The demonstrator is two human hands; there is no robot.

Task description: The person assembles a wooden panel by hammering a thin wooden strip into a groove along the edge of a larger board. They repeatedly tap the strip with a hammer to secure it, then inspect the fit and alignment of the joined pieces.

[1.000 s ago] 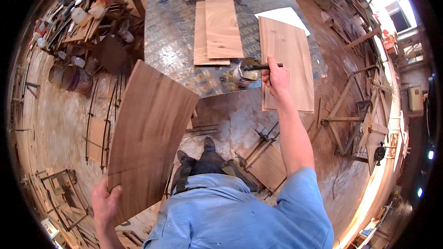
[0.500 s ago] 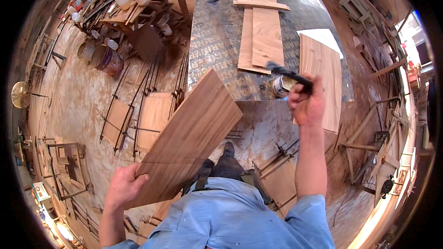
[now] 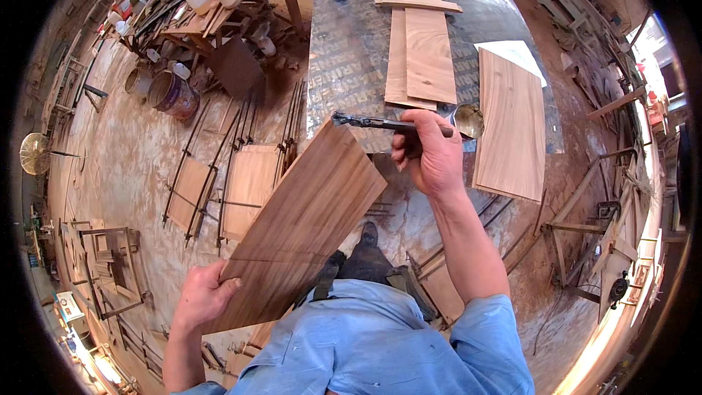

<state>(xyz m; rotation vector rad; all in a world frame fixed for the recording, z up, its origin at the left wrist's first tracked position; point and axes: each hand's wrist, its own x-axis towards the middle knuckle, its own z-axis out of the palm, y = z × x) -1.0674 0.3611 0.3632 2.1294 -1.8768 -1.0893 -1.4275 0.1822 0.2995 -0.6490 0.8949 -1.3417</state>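
My left hand (image 3: 207, 294) grips the near left edge of a wide wooden board (image 3: 296, 223), thumb on top. The board slants up and away to the right in front of my body, and a faint line crosses its lower part. In my right hand (image 3: 433, 152) is a dark, slim brush (image 3: 373, 123), held level with its tip pointing left. That tip is right over the board's far corner; whether it touches I cannot tell. Just beyond my right hand an open can (image 3: 468, 121) stands near the table's front edge, partly hidden by my fingers.
The dark-topped table (image 3: 351, 44) carries stacked planks (image 3: 430, 55) with a wooden strip (image 3: 418, 4) across them. A wide board (image 3: 510, 124) overhangs its front right. On the floor to the left lie clamped panels (image 3: 248, 183), a bucket (image 3: 173, 95) and a cluttered bench (image 3: 208, 22).
My right hand has moved left from beside the can, bringing the brush to the far corner of the board. My left hand still holds the board in nearly the same place.
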